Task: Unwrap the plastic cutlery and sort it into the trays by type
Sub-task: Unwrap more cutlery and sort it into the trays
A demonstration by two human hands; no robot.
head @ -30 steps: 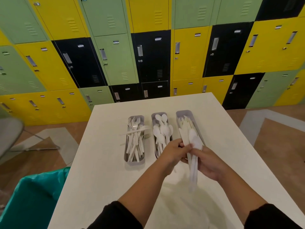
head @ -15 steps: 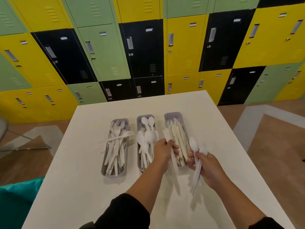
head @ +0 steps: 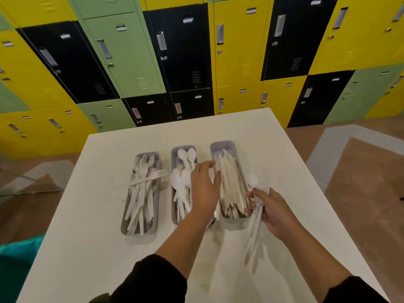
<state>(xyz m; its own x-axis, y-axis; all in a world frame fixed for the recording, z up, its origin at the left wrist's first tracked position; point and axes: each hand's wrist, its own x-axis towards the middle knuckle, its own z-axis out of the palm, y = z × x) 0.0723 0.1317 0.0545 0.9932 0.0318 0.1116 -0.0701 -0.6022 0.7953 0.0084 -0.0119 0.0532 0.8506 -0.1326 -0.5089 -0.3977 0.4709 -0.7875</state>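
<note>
Three grey trays stand side by side on the white table (head: 91,226). The left tray (head: 140,231) holds white forks, the middle tray (head: 175,153) white spoons, the right tray (head: 223,145) white knives. My left hand (head: 204,189) hovers with fingers spread over the gap between the spoon tray and the knife tray, holding nothing. My right hand (head: 271,212) is just right of the knife tray, shut on a white spoon with clear wrapper (head: 254,206); the spoon's bowl points up and the wrapper hangs down, blurred.
One fork (head: 148,178) lies crosswise over the fork tray and sticks out past its sides. A teal bin bag (head: 15,265) sits at the table's lower left. Coloured lockers (head: 196,51) fill the wall beyond the far edge.
My left hand carried a knife to the right tray and let go of it; it is now empty. My right hand stayed beside that tray with the spoon and wrapper.
</note>
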